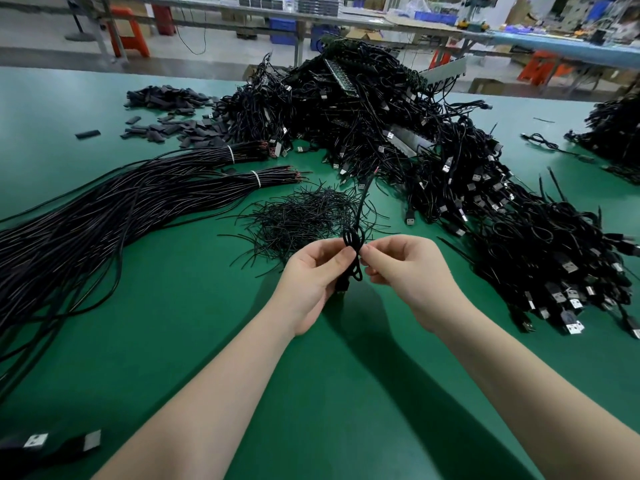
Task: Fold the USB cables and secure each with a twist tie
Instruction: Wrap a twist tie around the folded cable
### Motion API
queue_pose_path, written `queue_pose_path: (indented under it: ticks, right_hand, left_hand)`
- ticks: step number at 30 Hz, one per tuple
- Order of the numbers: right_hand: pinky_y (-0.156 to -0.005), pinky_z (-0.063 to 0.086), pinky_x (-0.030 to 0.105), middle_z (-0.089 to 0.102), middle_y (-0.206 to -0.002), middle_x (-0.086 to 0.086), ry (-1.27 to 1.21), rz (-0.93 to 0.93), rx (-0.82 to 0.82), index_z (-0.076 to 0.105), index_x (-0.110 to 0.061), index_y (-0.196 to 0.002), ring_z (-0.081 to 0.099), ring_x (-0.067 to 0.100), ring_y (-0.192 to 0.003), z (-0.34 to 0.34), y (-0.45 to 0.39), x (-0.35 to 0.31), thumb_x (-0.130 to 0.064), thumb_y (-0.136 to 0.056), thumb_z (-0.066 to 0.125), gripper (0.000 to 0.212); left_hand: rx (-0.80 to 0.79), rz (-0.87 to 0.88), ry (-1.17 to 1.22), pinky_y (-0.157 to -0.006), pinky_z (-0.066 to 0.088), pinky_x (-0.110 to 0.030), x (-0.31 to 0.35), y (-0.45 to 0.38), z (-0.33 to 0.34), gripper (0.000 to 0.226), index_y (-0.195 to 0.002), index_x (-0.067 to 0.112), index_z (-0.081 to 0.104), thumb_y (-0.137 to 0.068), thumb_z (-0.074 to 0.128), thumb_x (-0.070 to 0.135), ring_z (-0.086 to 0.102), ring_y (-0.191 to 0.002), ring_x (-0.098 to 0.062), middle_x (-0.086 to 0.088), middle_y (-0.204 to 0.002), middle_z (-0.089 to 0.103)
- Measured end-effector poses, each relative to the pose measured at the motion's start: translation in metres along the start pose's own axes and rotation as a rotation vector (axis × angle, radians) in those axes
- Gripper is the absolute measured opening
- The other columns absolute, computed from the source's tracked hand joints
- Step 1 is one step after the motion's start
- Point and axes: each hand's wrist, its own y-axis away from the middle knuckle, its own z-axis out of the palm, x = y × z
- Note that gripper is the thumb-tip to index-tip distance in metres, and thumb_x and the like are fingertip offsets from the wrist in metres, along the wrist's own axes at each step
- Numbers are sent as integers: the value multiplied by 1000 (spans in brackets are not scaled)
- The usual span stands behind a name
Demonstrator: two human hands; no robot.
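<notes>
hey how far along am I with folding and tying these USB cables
Done: a heap of folded cables lies at your right, though ties on them are too small to confirm. In hand: your left hand grips one folded cable while your right hand pinches it at the middle. Left: long straight cable bundles at your left, a big tangled pile ahead, and loose twist ties waiting.

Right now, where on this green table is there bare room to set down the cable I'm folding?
Bare green table lies under and between your forearms, bordered left by the long cable bundles, ahead by the twist tie pile and right by the finished USB cables. Another strip lies far left, before the black sleeves. The centre and right are crowded.
</notes>
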Motion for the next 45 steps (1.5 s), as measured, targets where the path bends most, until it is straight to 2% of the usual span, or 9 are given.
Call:
queue_pose_path:
  ticks: [6,14,18,21,25,29,35,40,45]
  right_hand:
    - [-70,48,29,69,-77,4,557,-715,320,69,-5,-81,64,24,-73,17,5,11,-7,-86,67,6]
    - [-63,55,34,68,-84,10,896,-1083,272,72,-1,-89,63,31,-72,8,-4,26,7,-74,71,17]
    - [-54,54,38,65,-82,11,967,-1016,154,70,-1,-87,62,32,-73,1,-9,22,8,-71,74,19]
    - [-65,56,41,66,-87,12,815,-871,92,72,-1,-95,63,34,-81,2,-6,20,4,-80,72,16]
    - [-75,51,20,68,-88,-6,404,-605,153,75,-18,-96,63,7,-81,5,0,20,-10,-84,72,14]
    - [-71,45,9,71,-88,-14,115,-256,83,61,-38,-103,65,-1,-82,9,1,25,-25,-86,71,24]
    - [-69,52,18,75,-82,-5,-197,-230,-170,70,-21,-99,67,6,-71,2,0,27,-4,-88,65,21]
    - [-92,52,44,73,-97,4,-189,-127,-339,74,-33,-102,61,13,-89,-3,2,25,-33,-83,66,20]
    - [-85,54,38,74,-93,2,-324,-70,-132,77,-25,-90,64,13,-84,-7,2,11,-23,-84,70,10]
  left_hand:
    - [59,-55,-20,-54,49,-24,3,2,2,19,-86,21,67,-71,69,33,61,-63,-12,1,-73,66]
    - [38,-64,-72,-54,50,-21,3,0,3,24,-78,19,77,-95,60,20,63,-60,-11,0,-67,68]
    - [4,-81,-47,-66,55,-27,5,1,2,26,-82,17,74,-93,60,37,65,-72,-16,-3,-76,68]
    - [-4,-72,-36,-71,56,-27,6,3,2,30,-99,9,71,-83,64,34,60,-77,-18,-8,-81,63]
    - [4,-105,-38,-70,56,-25,5,2,2,27,-110,4,68,-98,54,24,65,-81,-15,-10,-91,68]
    - [-11,-109,-42,-67,56,-23,6,2,0,30,-112,3,66,-94,56,25,70,-78,-11,-6,-88,74]
    - [-117,-130,-7,-59,57,-20,9,3,-6,28,-97,9,74,-75,66,26,73,-72,-16,-7,-84,75]
    - [-26,-93,7,-54,54,-20,5,1,-3,28,-95,13,67,-69,71,21,69,-67,-12,-6,-85,74]
    - [-102,-88,0,-76,57,-27,4,1,-2,52,-110,11,56,-74,65,48,71,-91,-19,-9,-100,74]
